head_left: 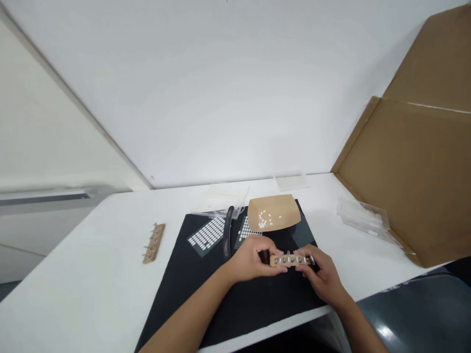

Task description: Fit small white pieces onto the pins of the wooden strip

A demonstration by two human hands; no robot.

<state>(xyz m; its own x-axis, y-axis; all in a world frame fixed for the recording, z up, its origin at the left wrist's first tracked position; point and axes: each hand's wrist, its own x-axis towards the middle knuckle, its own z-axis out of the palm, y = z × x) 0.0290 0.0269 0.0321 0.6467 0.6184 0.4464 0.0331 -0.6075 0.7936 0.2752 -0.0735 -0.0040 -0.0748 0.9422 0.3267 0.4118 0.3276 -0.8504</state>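
My left hand [249, 261] and my right hand [321, 275] both grip a small wooden strip with metal hooks [290, 260], one hand at each end, just above the black mat [235, 304]. The fingers of both hands are curled around the strip. A brown paper tray [273, 212] with small white pieces in it sits right behind my hands. Two sheets of white stickers [206, 234] lie on the mat to the left of the tray, with black tweezers [227, 230] between them.
A second wooden hook strip [153, 242] lies on the white table [91, 274] to the left. Clear plastic packaging [362, 218] rests at the right, next to a large open cardboard box [412, 171]. More clear plastic [221, 198] lies behind the mat.
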